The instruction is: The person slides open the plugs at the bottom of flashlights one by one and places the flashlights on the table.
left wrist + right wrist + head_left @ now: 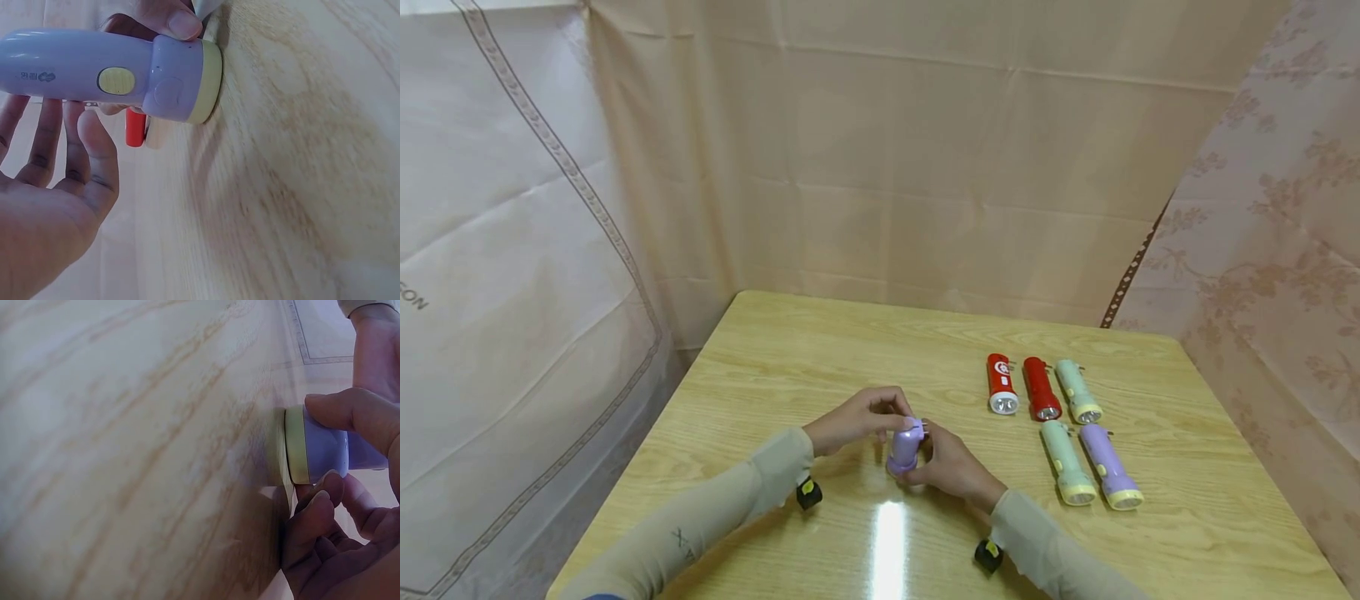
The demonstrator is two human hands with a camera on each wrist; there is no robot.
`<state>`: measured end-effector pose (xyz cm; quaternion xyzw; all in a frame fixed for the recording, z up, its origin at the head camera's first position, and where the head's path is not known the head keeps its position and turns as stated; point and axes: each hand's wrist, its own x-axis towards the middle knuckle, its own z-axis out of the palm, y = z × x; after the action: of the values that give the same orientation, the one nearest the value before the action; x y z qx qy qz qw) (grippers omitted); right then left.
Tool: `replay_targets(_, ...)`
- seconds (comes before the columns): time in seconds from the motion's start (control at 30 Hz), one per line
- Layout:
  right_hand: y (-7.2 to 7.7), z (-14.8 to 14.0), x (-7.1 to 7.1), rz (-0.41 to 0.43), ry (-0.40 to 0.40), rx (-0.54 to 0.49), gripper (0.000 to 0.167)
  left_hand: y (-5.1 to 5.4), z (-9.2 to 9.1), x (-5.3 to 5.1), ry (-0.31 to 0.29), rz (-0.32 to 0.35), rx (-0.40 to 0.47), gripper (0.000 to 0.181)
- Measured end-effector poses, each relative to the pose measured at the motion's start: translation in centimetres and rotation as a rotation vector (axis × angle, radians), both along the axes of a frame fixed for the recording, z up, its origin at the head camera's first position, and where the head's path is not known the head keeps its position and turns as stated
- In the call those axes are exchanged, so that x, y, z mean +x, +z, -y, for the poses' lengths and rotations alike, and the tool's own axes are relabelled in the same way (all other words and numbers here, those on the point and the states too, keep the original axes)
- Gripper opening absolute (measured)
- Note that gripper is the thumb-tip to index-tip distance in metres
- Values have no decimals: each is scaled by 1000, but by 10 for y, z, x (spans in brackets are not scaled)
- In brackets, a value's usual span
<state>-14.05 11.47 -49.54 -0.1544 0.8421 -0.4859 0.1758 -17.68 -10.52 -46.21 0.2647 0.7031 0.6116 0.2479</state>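
Observation:
A purple flashlight stands on its head on the wooden table, its metal plug prongs sticking out near the top. In the left wrist view, the purple flashlight shows a pale yellow switch and yellow rim. My left hand holds its upper end between thumb and fingers. Lower down, my right hand grips the wide head from the right. Thumb and fingertips of the right hand lie on either side of the head, close to the tabletop, in the right wrist view.
To the right lie a red flashlight with white rim, a plain red flashlight, a mint flashlight, a second mint flashlight and another purple flashlight. Cloth curtains hang behind and beside the table.

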Motion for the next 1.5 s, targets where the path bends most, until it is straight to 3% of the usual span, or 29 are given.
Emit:
replay_targets(0.6,0,0,2,11,-18,-32,69,5,-5,1,13,-21,-52,18)
replay_targets(1.07,-1,1,3,9,-17,-54,63,3,-8,3,18,-26,-42,17)
replay_targets(1.3,0,0,3,39,-22,-76,65,2,-3,0,11,-118,-93,17)
replay_targets(1.5,1,1,4,30,-33,-62,60,0,3,-1,-23,-150,-86,23)
